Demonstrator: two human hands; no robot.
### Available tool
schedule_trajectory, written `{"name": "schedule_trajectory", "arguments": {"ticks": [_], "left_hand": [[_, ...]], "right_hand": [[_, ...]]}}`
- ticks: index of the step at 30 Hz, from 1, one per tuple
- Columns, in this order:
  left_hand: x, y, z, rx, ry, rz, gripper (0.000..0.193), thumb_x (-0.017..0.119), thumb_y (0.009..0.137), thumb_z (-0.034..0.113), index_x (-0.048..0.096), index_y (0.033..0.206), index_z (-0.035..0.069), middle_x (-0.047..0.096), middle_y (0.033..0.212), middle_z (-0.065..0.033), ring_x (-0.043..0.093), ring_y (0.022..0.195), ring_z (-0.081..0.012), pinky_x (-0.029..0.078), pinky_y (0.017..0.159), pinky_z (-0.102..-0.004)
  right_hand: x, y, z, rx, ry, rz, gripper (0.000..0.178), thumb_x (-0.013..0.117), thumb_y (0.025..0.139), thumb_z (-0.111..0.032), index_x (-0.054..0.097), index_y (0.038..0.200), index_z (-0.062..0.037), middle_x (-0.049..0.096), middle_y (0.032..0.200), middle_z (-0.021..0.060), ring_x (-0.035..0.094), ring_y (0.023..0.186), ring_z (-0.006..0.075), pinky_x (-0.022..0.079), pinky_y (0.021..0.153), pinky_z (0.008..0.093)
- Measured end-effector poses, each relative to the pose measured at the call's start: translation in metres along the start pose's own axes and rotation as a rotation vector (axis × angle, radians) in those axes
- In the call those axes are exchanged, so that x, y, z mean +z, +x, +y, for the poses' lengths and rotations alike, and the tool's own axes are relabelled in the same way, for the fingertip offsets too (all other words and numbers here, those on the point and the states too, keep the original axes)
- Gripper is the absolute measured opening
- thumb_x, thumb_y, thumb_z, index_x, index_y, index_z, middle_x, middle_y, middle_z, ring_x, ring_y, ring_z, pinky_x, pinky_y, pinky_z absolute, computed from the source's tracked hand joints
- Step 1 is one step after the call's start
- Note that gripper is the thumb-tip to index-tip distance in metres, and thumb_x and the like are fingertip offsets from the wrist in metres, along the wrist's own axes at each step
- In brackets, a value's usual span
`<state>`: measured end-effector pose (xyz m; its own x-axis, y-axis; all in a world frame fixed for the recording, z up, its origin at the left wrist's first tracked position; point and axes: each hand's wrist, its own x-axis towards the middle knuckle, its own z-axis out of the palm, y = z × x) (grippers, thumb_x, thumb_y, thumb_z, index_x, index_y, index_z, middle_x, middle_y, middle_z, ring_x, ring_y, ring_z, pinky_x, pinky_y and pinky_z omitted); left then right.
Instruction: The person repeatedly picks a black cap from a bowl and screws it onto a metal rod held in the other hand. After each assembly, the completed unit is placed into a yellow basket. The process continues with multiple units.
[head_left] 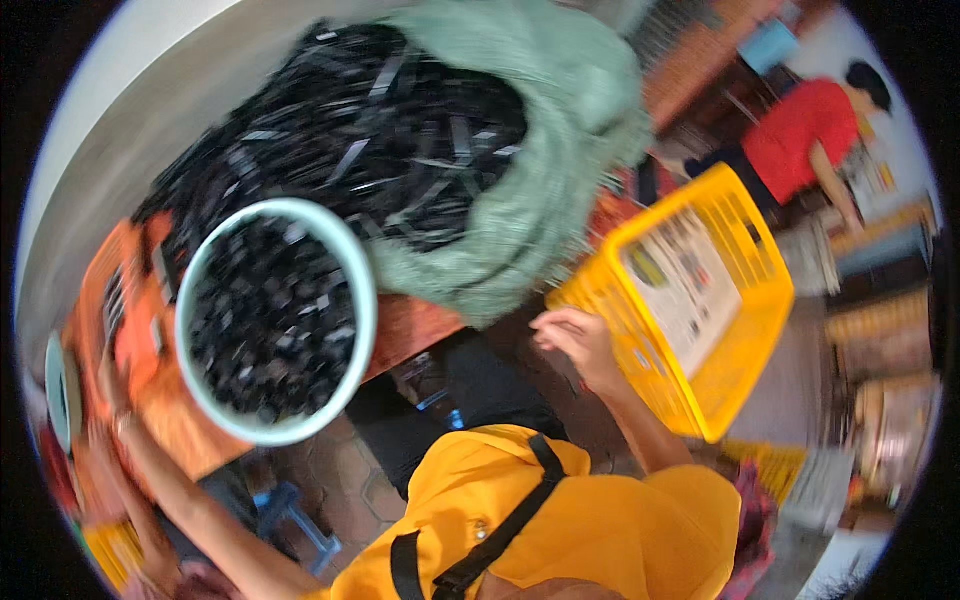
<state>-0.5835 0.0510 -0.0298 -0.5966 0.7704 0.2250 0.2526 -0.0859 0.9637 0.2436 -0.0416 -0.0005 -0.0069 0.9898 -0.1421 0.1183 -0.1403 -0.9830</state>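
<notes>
My right hand (578, 345) is beside the yellow plastic crate (715, 425), its fingers curled together. Anything small between them is too blurred to make out. Inside the crate lies a flat printed sheet (690, 285). On the far left, my left hand (112, 383) reaches to the orange tabletop beside an orange plastic thing (138, 310); motion smears its fingers. Between my hands, a pale blue tub (366, 320) full of small black pieces (270, 320) stands at the table's near edge. Behind it, long black strips (340, 130) spill from a green woven sack (560, 140).
Another person's forearm (135, 510) lies close to my left arm. A person in a red top (805, 140) bends over at the far right. A blue stool (300, 525) stands on the tiled floor (375, 495). A second pale tub (60, 390) is at the left edge.
</notes>
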Motion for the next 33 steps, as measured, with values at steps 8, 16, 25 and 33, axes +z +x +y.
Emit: {"name": "schedule_trajectory", "arguments": {"ticks": [8,16,25,33], "left_hand": [[0.080,-0.036,0.066,0.163,0.264,0.110,0.032,0.051,0.092,0.022,0.055,0.120,0.007,0.056,0.097,-0.0011,0.050,0.077,-0.0104,0.042,0.062,-0.0220],[0.139,-0.128,0.133,0.274,0.357,0.092,0.033,0.051,0.093,0.024,0.054,0.121,0.007,0.056,0.103,-0.0023,0.051,0.080,-0.0118,0.043,0.065,-0.0225],[0.183,-0.170,0.174,0.316,0.376,0.010,0.035,0.052,0.093,0.025,0.054,0.123,0.007,0.057,0.110,-0.0037,0.053,0.084,-0.0134,0.044,0.068,-0.0231],[0.198,-0.187,0.186,0.348,0.317,-0.089,0.037,0.053,0.093,0.026,0.053,0.124,0.006,0.058,0.116,-0.0049,0.054,0.087,-0.0149,0.045,0.070,-0.0236]], "right_hand": [[-0.063,-0.031,0.008,-0.218,-0.358,0.300,0.010,0.062,0.085,-0.009,0.066,0.092,-0.0026,0.065,0.086,0.0030,0.058,0.074,0.0087,0.046,0.064,0.0233],[-0.318,-0.070,0.098,0.464,-0.700,0.708,0.027,0.065,0.083,-0.027,0.067,0.096,-0.0033,0.067,0.082,0.0062,0.062,0.070,0.0169,0.050,0.058,0.0311],[-0.360,-0.108,0.217,1.070,-0.322,0.763,0.080,0.076,0.071,-0.046,0.048,0.127,0.0034,0.048,0.126,0.0242,0.053,0.110,0.0392,0.050,0.081,0.0518],[-0.362,-0.115,0.259,0.999,-0.248,0.953,0.080,0.081,0.063,-0.043,0.053,0.118,0.0080,0.060,0.108,0.0248,0.063,0.094,0.0334,0.053,0.071,0.0422]]}}
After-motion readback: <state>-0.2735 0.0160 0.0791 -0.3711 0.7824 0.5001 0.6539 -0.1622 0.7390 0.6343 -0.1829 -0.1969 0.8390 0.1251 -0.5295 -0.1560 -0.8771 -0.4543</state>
